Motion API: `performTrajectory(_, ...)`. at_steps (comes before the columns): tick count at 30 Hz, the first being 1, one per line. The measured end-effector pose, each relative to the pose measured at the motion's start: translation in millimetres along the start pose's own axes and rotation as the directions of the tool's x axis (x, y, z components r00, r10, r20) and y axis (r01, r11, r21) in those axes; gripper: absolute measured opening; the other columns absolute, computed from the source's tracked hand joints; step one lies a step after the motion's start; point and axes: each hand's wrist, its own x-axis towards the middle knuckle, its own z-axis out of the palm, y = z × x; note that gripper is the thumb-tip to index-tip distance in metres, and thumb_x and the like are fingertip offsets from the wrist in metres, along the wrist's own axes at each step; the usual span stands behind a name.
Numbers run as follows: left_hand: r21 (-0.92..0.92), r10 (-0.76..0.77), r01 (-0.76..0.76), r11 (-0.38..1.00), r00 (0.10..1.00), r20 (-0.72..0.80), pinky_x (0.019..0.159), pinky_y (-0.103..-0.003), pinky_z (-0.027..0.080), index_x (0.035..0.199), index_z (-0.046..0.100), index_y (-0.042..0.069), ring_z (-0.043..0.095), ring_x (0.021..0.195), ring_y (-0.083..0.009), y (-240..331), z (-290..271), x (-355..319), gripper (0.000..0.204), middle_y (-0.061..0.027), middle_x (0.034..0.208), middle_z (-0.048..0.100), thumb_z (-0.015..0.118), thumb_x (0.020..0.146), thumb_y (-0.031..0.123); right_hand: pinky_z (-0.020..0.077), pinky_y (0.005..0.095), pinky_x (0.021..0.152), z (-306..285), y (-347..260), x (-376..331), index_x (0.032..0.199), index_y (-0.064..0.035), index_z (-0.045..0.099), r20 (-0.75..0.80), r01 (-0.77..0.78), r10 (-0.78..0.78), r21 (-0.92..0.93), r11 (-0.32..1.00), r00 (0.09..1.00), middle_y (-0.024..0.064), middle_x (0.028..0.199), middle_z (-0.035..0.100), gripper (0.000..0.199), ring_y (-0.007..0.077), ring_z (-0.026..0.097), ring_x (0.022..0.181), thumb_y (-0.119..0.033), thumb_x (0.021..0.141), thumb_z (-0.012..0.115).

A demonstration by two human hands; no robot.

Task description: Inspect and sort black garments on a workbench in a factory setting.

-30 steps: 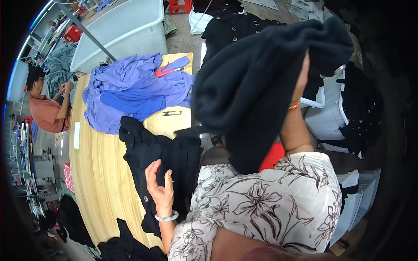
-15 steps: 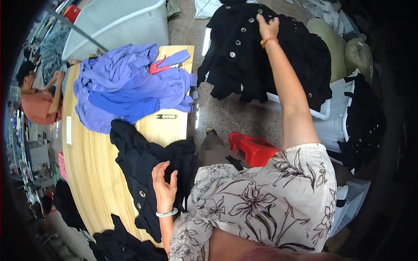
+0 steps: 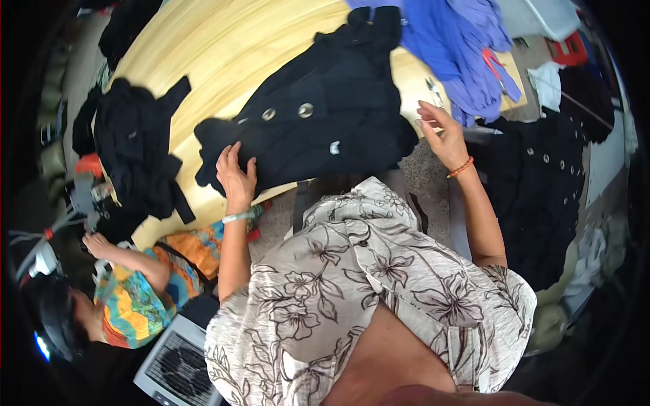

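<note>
Left hand (image 3: 235, 181), loosely spread, touches the black garment (image 3: 311, 135) by the near edge of the table (image 3: 217, 57); right hand (image 3: 445, 140) hovers wide, empty: positioning seems in hand, calling for a cloth grip.

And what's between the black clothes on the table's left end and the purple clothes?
In the head view, another black garment lies between them, with a strip of wooden tabletop showing on its left.

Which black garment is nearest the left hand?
The middle garment, with a white mark, lying on the table at the left hand. The left garment and the right pile lie farther off.
</note>
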Motion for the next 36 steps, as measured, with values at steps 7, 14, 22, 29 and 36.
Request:
performTrajectory(7,-0.232,0.027,-0.017,0.973,0.999,0.04,0.099,-0.042,0.036,0.128,0.055,0.009,0.05,0.118,-0.032,-48.9,-14.6,-1.8,0.059,-0.0145,0.127,0.054,0.078,0.075,0.025,0.0407,0.04,0.097,101.1,-87.9,66.3,0.132,-0.0096,0.052,0.269,0.486,-0.407,-0.399,0.777,0.873,0.0124,0.127,0.053,0.063,0.031,0.05,0.116,-0.023,0.075,0.076)
performTrajectory(14,-0.176,0.008,-0.024,0.984,0.996,-0.086,0.099,-0.042,0.04,0.126,0.055,0.008,0.051,0.116,-0.0327,-114.4,-5.5,51.2,0.049,-0.0144,0.122,0.057,0.072,0.081,0.018,0.0479,0.0362,0.088,151.3,-114.6,101.9,0.11,-0.0089,0.066,0.469,0.55,-0.341,-0.438,0.711,0.814,0.0081,0.108,0.064,0.031,0.0278,0.058,0.101,-0.01,0.079,0.069)
performTrajectory(22,-0.265,0.12,-0.033,0.964,0.941,0.318,0.111,-0.047,0.021,0.144,0.037,0.02,0.029,0.139,-0.0319,-133.3,8.0,105.0,0.086,-0.0137,0.143,0.044,0.078,0.069,0.017,0.0466,0.0246,0.088,96.7,-167.0,142.4,0.11,-0.0005,0.065,0.086,0.398,-0.393,-0.044,0.916,0.915,0.0047,0.105,0.067,0.021,0.0113,0.06,0.098,-0.007,0.091,0.061)
performTrajectory(29,-0.699,0.169,0.235,0.676,0.873,0.457,0.11,-0.04,0.031,0.146,0.033,0.007,0.039,0.134,-0.0317,-140.3,27.4,143.0,0.091,-0.0216,0.14,0.045,0.077,0.075,0.044,0.0429,0.0272,0.097,54.5,-198.4,179.4,0.12,0.0022,0.061,-0.032,0.494,-0.493,0.098,0.864,0.869,0.0095,0.117,0.063,0.029,0.0152,0.058,0.108,-0.013,0.097,0.055)
performTrajectory(36,-0.613,0.315,0.097,0.784,0.789,0.528,0.108,-0.037,0.035,0.145,0.034,0.004,0.046,0.129,-0.0351,-141.5,87.3,178.8,0.086,-0.0259,0.138,0.046,0.076,0.075,0.033,0.0467,0.0246,0.09,50.9,-226.3,191.4,0.123,0.0021,0.059,-0.151,0.547,-0.528,0.147,0.824,0.836,0.0109,0.12,0.062,0.031,0.015,0.06,0.104,-0.014,0.096,0.056)
